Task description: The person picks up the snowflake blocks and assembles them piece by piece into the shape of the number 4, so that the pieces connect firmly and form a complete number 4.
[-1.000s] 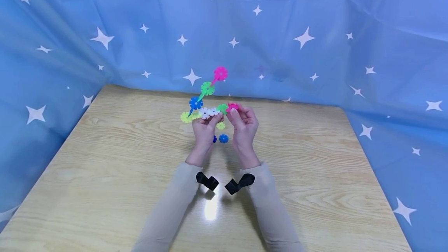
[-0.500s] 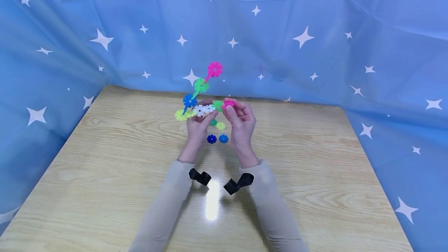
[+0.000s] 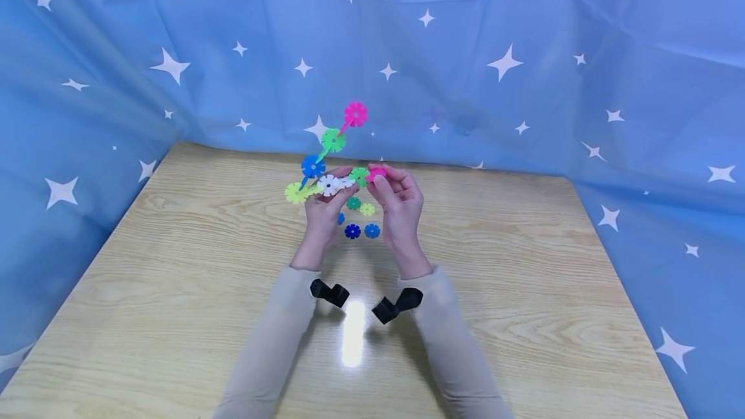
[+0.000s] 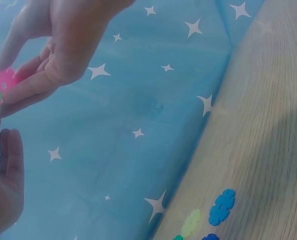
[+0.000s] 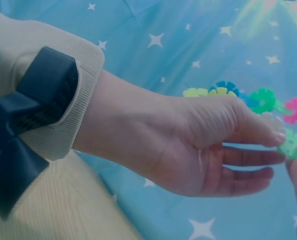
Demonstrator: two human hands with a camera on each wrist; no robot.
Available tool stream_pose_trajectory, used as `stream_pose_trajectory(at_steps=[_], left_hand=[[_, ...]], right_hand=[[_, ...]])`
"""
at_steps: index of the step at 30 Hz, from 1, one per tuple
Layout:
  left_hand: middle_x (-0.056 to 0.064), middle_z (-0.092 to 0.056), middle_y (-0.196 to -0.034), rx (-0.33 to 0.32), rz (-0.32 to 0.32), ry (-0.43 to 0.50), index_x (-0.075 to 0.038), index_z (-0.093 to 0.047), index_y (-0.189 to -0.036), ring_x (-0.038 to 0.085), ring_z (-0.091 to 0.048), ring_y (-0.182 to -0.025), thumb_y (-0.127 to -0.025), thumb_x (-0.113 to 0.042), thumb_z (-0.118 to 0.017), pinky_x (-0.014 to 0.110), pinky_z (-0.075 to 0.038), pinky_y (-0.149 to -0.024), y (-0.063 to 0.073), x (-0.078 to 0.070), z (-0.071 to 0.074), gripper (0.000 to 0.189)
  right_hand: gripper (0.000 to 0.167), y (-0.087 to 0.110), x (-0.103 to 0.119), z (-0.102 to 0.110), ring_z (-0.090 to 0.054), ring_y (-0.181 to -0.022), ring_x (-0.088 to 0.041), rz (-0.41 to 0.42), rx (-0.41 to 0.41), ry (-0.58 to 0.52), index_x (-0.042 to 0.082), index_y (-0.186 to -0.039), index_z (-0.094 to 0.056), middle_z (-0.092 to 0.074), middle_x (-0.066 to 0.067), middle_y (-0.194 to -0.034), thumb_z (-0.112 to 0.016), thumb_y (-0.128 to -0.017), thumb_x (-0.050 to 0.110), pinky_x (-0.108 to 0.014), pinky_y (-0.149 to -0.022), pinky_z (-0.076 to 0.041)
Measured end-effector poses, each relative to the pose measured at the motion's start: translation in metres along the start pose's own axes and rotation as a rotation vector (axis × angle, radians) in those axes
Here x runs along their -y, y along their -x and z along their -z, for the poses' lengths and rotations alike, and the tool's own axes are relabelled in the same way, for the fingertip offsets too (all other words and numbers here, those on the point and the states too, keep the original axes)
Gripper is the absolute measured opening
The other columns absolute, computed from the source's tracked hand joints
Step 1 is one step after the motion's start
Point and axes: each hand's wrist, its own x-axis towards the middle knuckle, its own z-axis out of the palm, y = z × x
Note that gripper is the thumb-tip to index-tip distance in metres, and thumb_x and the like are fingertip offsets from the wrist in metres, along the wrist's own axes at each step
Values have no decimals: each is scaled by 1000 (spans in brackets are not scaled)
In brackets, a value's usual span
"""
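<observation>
A chain of notched plastic discs hangs in the air over the table in the head view. From its top pink disc (image 3: 356,114) it runs through a green disc (image 3: 334,140) and a blue disc (image 3: 312,167) to a yellow disc (image 3: 295,193). There it turns right through a white disc (image 3: 328,185) to another green disc (image 3: 359,177). My left hand (image 3: 321,218) grips the chain by its white part, thumb in front. With thumb and fingers, my right hand (image 3: 403,205) pinches the pink disc (image 4: 4,81) at the right end, against the green one.
Loose discs lie on the wooden table (image 3: 495,264) below the hands: dark green (image 3: 353,203), pale yellow (image 3: 367,209), dark blue (image 3: 352,231) and lighter blue (image 3: 372,231). Another blue disc (image 3: 341,218) is partly behind my left hand. A blue star-patterned cloth (image 3: 442,83) stands behind the table.
Both hands and the chain have shifted left, the left hand more than the right. More of the loose discs on the table now show between the hands. Both grips have stayed.
</observation>
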Motion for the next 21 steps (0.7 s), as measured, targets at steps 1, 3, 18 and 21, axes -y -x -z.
stream_pose_trajectory(at_steps=[1,3,18,21], left_hand=[[-4,-66,-100,-1,1,-3,-4,-67,-105,10,-64,-89,-82,9,-62,26,-54,-84,0,0,0,27],[-4,-66,-100,1,-2,-6,-6,-67,-104,10,-64,-89,-82,8,-62,26,-54,-83,0,0,0,27],[-1,-68,-95,-7,-3,30,-3,-66,-99,11,-66,-73,-82,7,-63,26,-56,-76,-1,4,1,20],[0,-70,-84,-19,-13,20,-5,-67,-92,11,-67,-67,-83,5,-65,26,-57,-72,-3,5,0,14]], right_hand=[[18,0,0,0,-67,-84,-13,0,3,-3,6,-98,-63,-70,-6,-97,-55,-89,-8,-27,-79,-56],[18,0,0,0,-67,-84,-13,-2,4,-8,6,-98,-63,-70,-6,-97,-56,-89,-7,-28,-79,-56],[18,2,-6,5,-66,-88,-16,-3,-19,53,5,-97,-66,-70,-6,-99,-61,-85,-8,-29,-81,-56],[20,2,-7,5,-66,-91,-17,13,-7,55,4,-98,-66,-70,-7,-100,-61,-84,-10,-28,-82,-55]])
